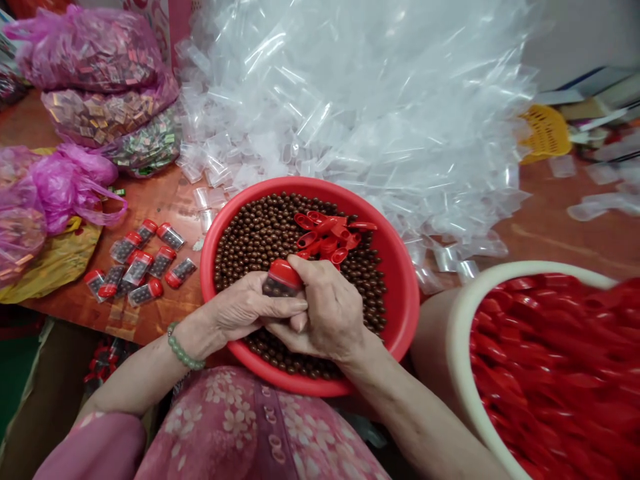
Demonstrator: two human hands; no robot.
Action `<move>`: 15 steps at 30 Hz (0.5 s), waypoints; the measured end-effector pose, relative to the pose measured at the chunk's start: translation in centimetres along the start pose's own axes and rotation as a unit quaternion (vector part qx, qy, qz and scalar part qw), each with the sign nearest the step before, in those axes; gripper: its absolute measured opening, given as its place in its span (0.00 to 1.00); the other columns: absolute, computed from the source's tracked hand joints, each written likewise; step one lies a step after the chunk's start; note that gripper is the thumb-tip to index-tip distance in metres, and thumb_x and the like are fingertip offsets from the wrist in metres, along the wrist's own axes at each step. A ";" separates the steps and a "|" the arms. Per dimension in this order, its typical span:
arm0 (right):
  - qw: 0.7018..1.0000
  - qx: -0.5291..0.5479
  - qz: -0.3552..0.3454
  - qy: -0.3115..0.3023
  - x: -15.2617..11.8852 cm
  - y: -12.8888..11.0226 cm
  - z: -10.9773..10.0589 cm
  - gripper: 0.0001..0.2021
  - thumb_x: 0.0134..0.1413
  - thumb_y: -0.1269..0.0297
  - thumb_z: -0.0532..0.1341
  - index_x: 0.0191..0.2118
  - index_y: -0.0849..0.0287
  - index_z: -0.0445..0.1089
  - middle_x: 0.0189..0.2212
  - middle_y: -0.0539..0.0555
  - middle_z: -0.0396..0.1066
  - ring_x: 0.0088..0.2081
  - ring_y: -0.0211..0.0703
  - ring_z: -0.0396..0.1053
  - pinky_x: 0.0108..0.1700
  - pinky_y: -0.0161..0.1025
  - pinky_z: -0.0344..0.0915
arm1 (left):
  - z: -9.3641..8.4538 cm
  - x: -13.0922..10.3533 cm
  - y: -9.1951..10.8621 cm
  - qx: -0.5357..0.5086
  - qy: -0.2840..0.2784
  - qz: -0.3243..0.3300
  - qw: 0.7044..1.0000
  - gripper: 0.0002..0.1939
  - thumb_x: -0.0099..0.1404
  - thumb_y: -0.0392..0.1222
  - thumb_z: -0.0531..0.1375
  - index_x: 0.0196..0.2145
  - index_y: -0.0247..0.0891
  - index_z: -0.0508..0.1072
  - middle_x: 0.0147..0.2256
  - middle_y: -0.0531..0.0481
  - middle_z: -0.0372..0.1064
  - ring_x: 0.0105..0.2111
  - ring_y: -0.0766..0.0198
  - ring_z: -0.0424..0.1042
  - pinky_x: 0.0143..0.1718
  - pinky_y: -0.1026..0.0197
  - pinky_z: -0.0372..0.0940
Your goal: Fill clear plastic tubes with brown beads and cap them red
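Note:
Over a red basin [411, 293] of brown chocolate balls [255, 233], both my hands grip one small clear container with a red cap [283, 273]. Dark balls show through its clear wall. My left hand [240, 303], with a green bead bracelet at the wrist, wraps its lower left side. Fingers of my right hand [330, 310] close on its right side, the thumb by the red cap. Several loose red caps [327, 237] lie on the balls just beyond my hands. Left of the basin, several filled containers with red caps [137, 267] lie on the table.
A large heap of clear empty containers [350, 120] covers the table behind the basin. To the right stands a cream bucket [460, 320] full of red caps [555, 367]. Pink bags of small packets [100, 53] are stacked at left. A yellow basket [545, 133] sits at far right.

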State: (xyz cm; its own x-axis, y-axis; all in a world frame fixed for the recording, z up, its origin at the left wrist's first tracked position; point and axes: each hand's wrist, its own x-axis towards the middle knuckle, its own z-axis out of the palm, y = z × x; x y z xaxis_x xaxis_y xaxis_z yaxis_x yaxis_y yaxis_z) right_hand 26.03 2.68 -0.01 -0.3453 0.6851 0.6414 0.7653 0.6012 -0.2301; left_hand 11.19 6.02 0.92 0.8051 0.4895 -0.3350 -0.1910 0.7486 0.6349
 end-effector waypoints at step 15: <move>0.981 0.069 0.102 -0.152 -0.9 0.3 -3.8 0.20 0.61 0.59 0.59 0.55 0.63 0.64 0.52 0.65 0.69 0.54 0.49 0.69 0.54 0.46 0.69 | -1.1 -14.1 -0.8 0.201 0.386 0.107 0.894 0.24 0.56 0.64 0.61 0.38 0.42 0.77 0.23 0.52 0.66 0.25 0.64 0.62 0.26 0.63 0.56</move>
State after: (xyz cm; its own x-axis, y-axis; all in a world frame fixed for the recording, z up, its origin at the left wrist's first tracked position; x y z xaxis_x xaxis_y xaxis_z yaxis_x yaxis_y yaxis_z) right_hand 28.62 0.72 2.14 -0.3537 0.8756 0.3290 0.7620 0.4737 -0.4416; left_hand -0.64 -1.00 4.42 0.1180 0.8810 -0.4582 0.0472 0.4559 0.8888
